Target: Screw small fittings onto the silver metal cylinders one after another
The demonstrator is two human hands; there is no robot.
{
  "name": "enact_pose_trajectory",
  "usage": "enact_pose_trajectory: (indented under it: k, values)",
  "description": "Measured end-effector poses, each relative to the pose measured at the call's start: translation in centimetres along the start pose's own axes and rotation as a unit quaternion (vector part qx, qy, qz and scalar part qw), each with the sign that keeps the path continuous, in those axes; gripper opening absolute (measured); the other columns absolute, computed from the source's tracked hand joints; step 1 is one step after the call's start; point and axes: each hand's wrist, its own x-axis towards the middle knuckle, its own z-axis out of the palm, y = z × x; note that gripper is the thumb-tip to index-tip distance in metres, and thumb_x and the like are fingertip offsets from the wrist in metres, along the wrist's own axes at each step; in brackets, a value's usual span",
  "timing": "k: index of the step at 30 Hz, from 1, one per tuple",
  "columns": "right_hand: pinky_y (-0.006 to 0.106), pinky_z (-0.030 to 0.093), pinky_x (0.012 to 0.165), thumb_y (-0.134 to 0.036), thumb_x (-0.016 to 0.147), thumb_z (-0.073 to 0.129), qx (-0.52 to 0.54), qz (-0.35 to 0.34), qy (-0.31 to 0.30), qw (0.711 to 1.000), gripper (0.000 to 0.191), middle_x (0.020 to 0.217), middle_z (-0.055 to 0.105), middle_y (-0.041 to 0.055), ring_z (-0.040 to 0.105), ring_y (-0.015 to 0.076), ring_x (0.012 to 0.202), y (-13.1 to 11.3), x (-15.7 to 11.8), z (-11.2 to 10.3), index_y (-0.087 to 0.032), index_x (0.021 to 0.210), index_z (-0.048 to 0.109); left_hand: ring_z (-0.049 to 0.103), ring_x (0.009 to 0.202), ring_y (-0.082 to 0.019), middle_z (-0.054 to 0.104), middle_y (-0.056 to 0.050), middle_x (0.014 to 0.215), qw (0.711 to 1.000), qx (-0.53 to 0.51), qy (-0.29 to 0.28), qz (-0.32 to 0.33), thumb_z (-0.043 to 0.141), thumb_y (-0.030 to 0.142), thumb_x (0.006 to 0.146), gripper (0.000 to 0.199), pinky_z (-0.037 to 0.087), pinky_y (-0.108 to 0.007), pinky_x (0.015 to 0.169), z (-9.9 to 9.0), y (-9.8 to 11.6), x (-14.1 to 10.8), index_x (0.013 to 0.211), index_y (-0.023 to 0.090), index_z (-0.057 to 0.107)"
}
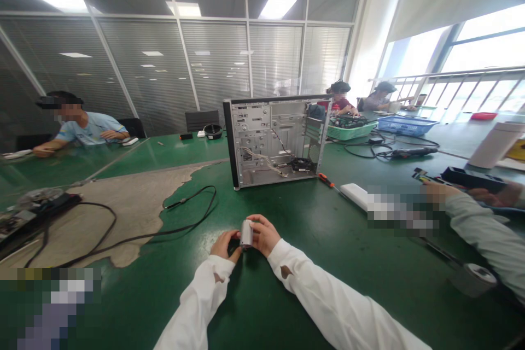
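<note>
A small silver-grey metal cylinder (pixel 246 233), much like a small electric motor, is held slightly tilted just above the green table. My right hand (pixel 266 234) grips it from the right, fingers curled over its top and side. My left hand (pixel 225 244) is closed at its lower left, the thumb and fingers touching its lower end; something dark shows between them, too small to name. Beyond my hands an open computer case (pixel 279 142) stands upright, with loose cables and a black fan (pixel 302 164) inside.
A screwdriver (pixel 327 180) with an orange handle lies by the case. Black cable (pixel 197 224) crosses the table (pixel 184 295) on the left. Another person's hands (pixel 441 194) work at the right. Green (pixel 353 130) and blue (pixel 406 126) baskets stand behind, with more people seated beyond.
</note>
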Motion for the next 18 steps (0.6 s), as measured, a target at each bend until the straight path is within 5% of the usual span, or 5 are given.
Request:
enact_pose_trajectory:
  k: [10, 18]
  values:
    - [0.031, 0.046, 0.059, -0.031, 0.049, 0.071, 0.018, -0.01, 0.037, 0.999, 0.042, 0.06, 0.056, -0.0046, 0.058, 0.0119, 0.055, 0.3, 0.1, 0.0, -0.02, 0.076, 0.041, 0.052, 0.093, -0.022, 0.054, -0.008, 0.101, 0.998, -0.029, -0.005, -0.049, 0.055, 0.023, 0.059, 0.049, 0.043, -0.036, 0.078, -0.2, 0.8, -0.2, 0.106, 0.017, 0.043]
    - [0.033, 0.048, 0.057, -0.033, 0.047, 0.072, -0.014, -0.043, 0.079, 0.996, 0.043, 0.058, 0.056, -0.0034, 0.058, 0.0135, 0.053, 1.3, 0.7, -0.1, -0.018, 0.07, 0.039, 0.057, 0.076, -0.017, 0.059, -0.003, 0.086, 0.993, -0.063, 0.027, -0.091, 0.052, 0.036, 0.062, 0.042, 0.046, -0.031, 0.068, -0.6, 1.8, -0.3, 0.099, 0.019, 0.042]
